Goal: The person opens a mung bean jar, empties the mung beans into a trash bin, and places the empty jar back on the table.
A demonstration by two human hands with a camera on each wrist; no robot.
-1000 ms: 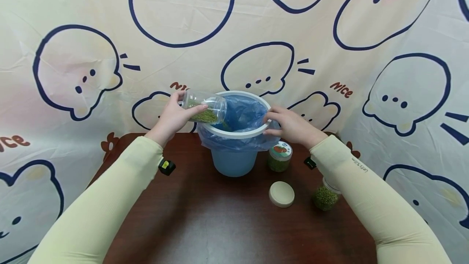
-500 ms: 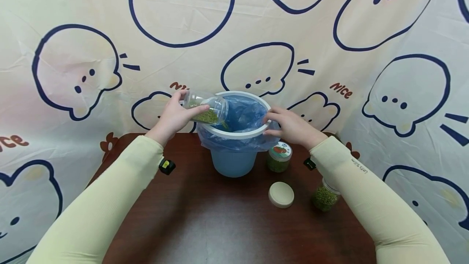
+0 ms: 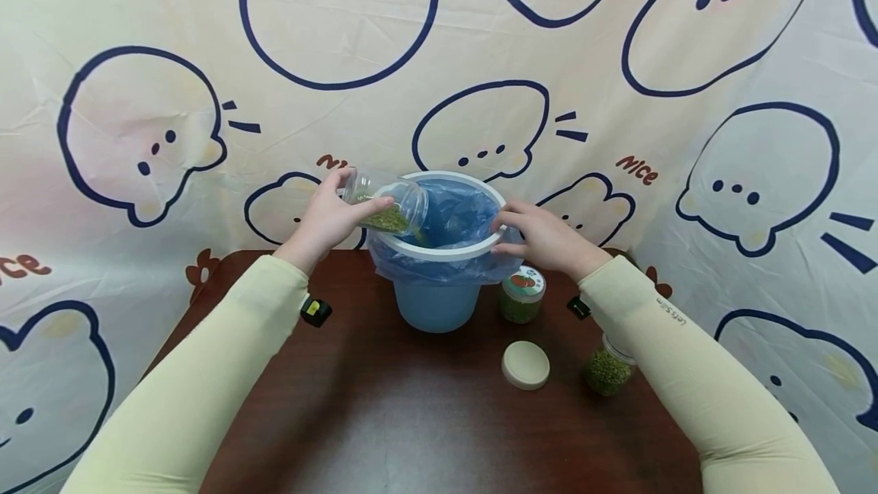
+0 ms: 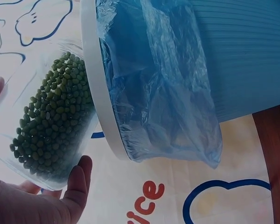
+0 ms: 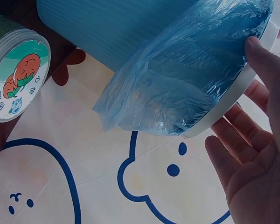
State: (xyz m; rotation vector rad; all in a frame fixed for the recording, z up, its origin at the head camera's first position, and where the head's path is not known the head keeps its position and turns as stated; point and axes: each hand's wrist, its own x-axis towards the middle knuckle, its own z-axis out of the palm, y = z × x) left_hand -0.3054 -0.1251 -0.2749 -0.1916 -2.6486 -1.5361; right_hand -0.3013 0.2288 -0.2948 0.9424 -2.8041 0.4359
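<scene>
A clear jar (image 3: 403, 193) of green mung beans (image 4: 56, 114) lies tipped on its side in my left hand (image 3: 324, 218). Its mouth is over the left edge of a blue trash bin (image 3: 437, 305), and some beans show just past the mouth. Lining the bin is a thin blue plastic bag (image 3: 461, 208), folded out under the white rim ring (image 3: 442, 255). On the opposite side my right hand (image 3: 549, 241) holds that ring, with its thumb (image 5: 263, 56) inside and its fingers outside in the right wrist view.
Right of the bin stands a lidded jar (image 3: 521, 302) with a tomato-picture label. A cream lid (image 3: 526, 365) lies flat nearer me. Another jar of green beans (image 3: 608, 370) sits by the right forearm. A patterned cloth (image 3: 370, 120) hangs behind the brown table (image 3: 384, 418).
The jar in my left hand tips slightly further mouth-down, and the beans inside shift toward its mouth. My right hand keeps its hold on the bin's ring.
</scene>
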